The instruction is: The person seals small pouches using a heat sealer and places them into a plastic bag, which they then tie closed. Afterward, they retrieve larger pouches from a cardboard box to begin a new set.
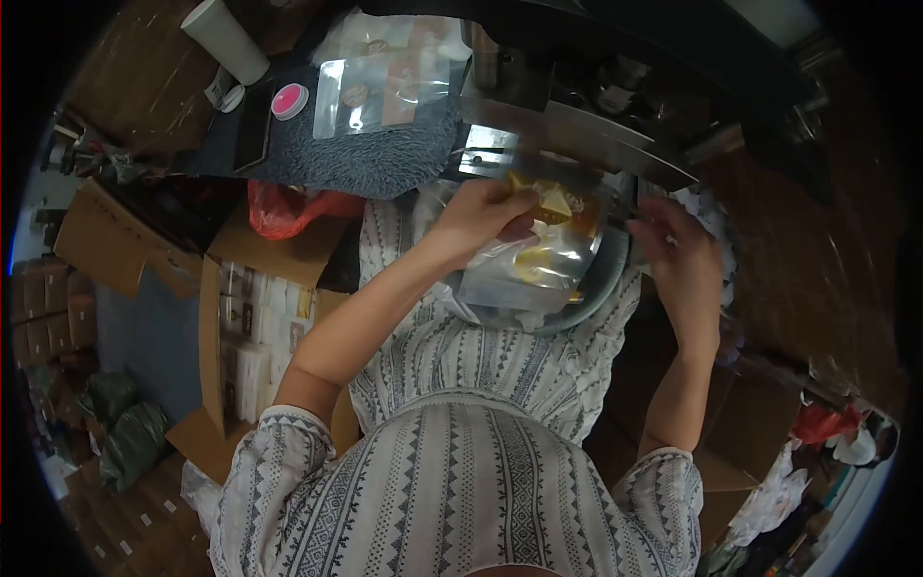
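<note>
My left hand (pixel 486 219) is closed, thumb against fingers, on the upper left part of a clear plastic pouch (pixel 534 264) with yellow and gold print. The pouch lies over a grey-green basin (pixel 615 274) in my lap, with more clear plastic around it. To the right of the pouch, my right hand (pixel 673 250) is raised with its fingers bent and thumb and fingertips close together. Whatever is between those fingertips is too small or dark to make out. Just beyond both hands are the metal plates (pixel 606 139) of a dark machine.
Clear printed pouches (pixel 385 91) lie on a blue-grey fluffy cloth (pixel 385 154) beside a pink-topped round tub (pixel 288 101), a phone (pixel 254 125) and a white cup (pixel 226 43). An open cardboard box (pixel 212 337) of packed items stands at my left. A red plastic bag (pixel 288 212) hangs near the table edge.
</note>
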Action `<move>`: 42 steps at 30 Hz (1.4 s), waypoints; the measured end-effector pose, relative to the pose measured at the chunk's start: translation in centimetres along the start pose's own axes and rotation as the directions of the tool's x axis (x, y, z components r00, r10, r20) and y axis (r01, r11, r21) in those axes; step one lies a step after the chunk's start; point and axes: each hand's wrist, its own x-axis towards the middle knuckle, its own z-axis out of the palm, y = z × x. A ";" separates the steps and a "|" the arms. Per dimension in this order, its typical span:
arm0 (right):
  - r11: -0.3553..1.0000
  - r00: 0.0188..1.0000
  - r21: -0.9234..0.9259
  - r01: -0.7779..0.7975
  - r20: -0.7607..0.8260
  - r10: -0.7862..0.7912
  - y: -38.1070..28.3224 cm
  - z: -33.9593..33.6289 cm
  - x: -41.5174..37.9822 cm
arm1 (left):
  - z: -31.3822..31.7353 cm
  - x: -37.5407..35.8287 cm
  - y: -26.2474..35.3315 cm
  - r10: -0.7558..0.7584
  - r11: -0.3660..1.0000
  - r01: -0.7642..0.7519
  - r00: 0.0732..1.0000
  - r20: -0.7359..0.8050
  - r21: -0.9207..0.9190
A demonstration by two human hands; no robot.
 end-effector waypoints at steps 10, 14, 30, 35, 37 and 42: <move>0.890 0.945 -0.336 -0.308 0.000 0.327 5.4 0.3 0.0 | -11.1 3.7 -1.3 0.914 -0.036 0.008 0.405 0.030 0.999; 0.971 0.976 -0.113 -0.210 -0.087 0.201 4.4 -0.6 -1.0 | -10.1 -1.8 -1.5 0.738 0.062 -0.106 0.674 0.026 0.992; 0.921 0.984 0.388 0.018 0.158 -0.086 -4.4 1.3 -0.3 | -9.8 -4.6 -4.9 0.847 0.259 -0.114 0.504 -0.169 0.959; 0.917 0.969 0.325 0.233 -0.002 -0.245 -5.9 2.4 0.3 | -4.9 -8.4 -1.6 0.804 0.328 -0.220 0.576 -0.149 0.918; 0.934 0.948 0.170 0.316 -0.014 -0.318 -6.6 2.4 0.7 | -4.5 -8.8 -0.9 0.819 0.291 -0.260 0.566 -0.099 0.921; 0.930 0.926 0.178 0.323 0.145 -0.349 -6.2 2.5 0.6 | -3.2 -8.9 -0.9 0.769 0.222 -0.445 0.626 0.125 0.867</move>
